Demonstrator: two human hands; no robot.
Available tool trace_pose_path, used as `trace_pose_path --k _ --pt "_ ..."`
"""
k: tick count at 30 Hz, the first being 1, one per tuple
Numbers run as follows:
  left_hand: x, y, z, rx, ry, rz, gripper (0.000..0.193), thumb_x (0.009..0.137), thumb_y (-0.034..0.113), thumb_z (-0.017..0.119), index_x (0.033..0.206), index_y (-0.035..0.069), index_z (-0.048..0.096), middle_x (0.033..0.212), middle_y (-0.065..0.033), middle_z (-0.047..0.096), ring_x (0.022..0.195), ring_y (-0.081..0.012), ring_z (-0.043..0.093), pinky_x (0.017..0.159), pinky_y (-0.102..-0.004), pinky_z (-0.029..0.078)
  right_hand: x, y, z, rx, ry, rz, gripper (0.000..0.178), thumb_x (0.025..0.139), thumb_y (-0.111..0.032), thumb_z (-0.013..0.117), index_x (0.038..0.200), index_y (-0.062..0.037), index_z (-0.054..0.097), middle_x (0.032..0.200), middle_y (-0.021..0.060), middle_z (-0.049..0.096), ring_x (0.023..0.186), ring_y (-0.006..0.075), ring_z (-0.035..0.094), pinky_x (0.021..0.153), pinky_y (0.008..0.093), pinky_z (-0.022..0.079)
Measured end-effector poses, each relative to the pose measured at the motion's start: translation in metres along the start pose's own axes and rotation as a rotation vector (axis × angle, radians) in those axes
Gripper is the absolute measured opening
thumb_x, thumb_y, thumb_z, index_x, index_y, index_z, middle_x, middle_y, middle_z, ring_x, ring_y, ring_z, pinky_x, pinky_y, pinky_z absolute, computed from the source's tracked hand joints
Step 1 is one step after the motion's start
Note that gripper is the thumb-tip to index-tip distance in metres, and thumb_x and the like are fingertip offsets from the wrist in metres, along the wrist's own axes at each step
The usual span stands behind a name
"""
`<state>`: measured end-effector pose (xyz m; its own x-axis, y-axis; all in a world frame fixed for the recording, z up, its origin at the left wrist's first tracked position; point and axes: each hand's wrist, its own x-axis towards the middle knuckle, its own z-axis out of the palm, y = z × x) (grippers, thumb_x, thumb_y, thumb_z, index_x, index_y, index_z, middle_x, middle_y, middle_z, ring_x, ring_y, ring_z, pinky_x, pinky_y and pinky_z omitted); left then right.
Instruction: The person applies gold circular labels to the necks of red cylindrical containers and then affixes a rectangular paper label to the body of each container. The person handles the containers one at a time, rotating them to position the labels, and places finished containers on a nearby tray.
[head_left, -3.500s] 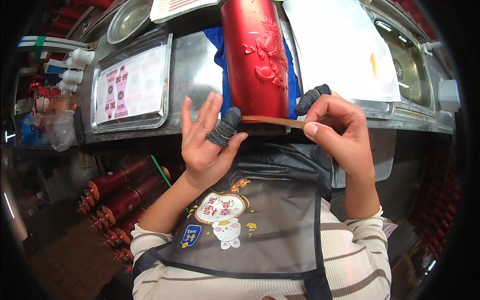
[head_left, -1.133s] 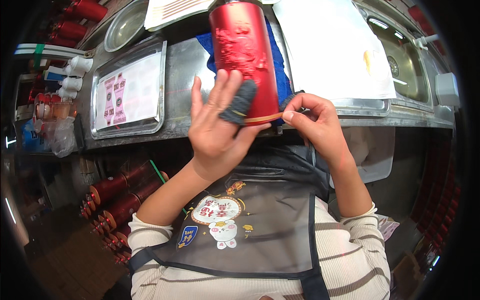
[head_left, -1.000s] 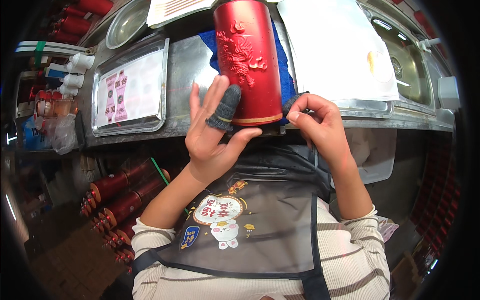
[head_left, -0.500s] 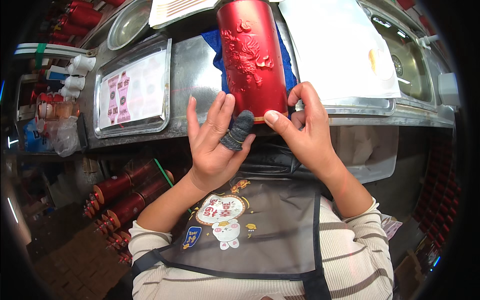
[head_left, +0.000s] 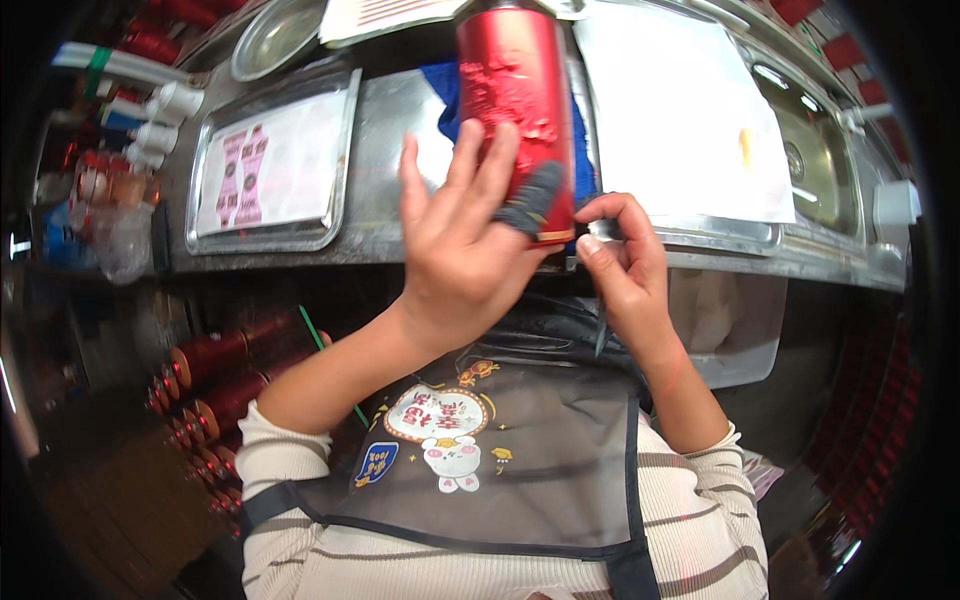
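Lying on its side near the front edge of the tabletop (head_left: pixel 385 170): a red bottle (head_left: pixel 512 60) with raised relief, base toward the person, dark neck to the far side. At the base, a narrow golden band (head_left: pixel 554 237), flat against the rim along its short visible part. So, by judgement, partly done at least: band already laid on this side. Remainder hidden under the hand and on the underside; therefore impossible to confirm a full round or closed ends. Possibly left: the hidden parts and the finish of the ends.

Over the lower bottle, left hand (head_left: pixel 465 255) with fingers spread apart, not clamped, the one in a dark grey finger cover (head_left: pixel 530 200) resting across the red surface. Just beside the base, right hand (head_left: pixel 632 265), half curled, thumb and forefinger tips slightly apart; because of blur, not possible to tell about something pinched between.

Under the bottle, a blue cloth (head_left: pixel 440 85). Farther to the left, a metal tray (head_left: pixel 347 170) with pink printed paper (head_left: pixel 240 180); behind it, a metal bowl (head_left: pixel 275 40). To the right, large white sheets (head_left: pixel 680 110), then a sink (head_left: pixel 850 205).
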<state>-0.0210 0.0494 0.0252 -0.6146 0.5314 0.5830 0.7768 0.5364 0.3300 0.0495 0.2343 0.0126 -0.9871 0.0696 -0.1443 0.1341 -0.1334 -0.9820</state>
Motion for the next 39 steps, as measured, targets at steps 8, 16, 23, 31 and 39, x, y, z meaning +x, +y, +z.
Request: trace_pose_path --k 8,16,23,31,39 --pt "-0.028 -0.007 0.002 -0.339 0.047 -0.284 0.071 0.071 0.015 0.089 0.132 -0.006 0.061 0.147 -0.0286 0.049 0.137 -0.0414 0.049 0.113 -0.0622 0.031 -0.007 -0.016 0.025 -0.541 0.172 -0.347 0.039 0.08 -0.013 0.077 0.113 -0.0024 0.059 0.097 0.0102 0.058 0.074 0.021 0.052 0.061 0.0331 0.043" --pt "-0.064 -0.016 -0.005 -0.157 0.005 -0.115 0.041 0.076 0.008 0.084 0.112 -0.006 0.07 0.143 -0.0284 0.054 0.132 -0.0464 0.053 0.112 -0.0667 0.028 0.015 -0.002 0.044 -0.66 0.294 -0.504 0.048 0.081 -0.022 0.081 0.11 -0.0022 0.049 0.099 0.0098 0.049 0.07 0.0148 0.05 0.054 0.0276 0.042" --pt "-0.047 -0.014 -0.015 -0.11 -0.049 -0.037 0.039 0.076 0.008 0.083 0.111 -0.003 0.071 0.142 -0.0275 0.055 0.131 -0.0463 0.054 0.112 -0.0677 0.026 0.014 -0.001 0.041 -0.554 0.257 -0.465 0.041 0.081 -0.018 0.074 0.11 -0.0007 0.051 0.1 0.0123 0.054 0.087 0.033 0.053 0.061 0.0405 0.047" --pt "-0.035 -0.01 -0.02 -0.03 -0.105 0.019 0.039 0.072 0.007 0.084 0.109 0.0 0.072 0.144 -0.0271 0.053 0.131 -0.0464 0.054 0.112 -0.069 0.024 0.015 -0.002 0.034 -0.519 0.194 -0.466 0.037 0.082 -0.013 0.07 0.111 0.0009 0.05 0.1 0.0141 0.054 0.088 0.0339 0.054 0.063 0.0403 0.049" --pt "-0.018 0.002 -0.022 0.109 -0.16 0.095 0.032 0.072 0.01 0.084 0.101 0.003 0.073 0.141 -0.0273 0.056 0.13 -0.0478 0.054 0.111 -0.0706 0.022 0.016 0.002 0.024 -0.365 0.109 -0.444 0.025 0.088 -0.004 0.061 0.112 0.0017 0.053 0.102 0.0122 0.053 0.08 0.0193 0.054 0.062 0.0309 0.047"
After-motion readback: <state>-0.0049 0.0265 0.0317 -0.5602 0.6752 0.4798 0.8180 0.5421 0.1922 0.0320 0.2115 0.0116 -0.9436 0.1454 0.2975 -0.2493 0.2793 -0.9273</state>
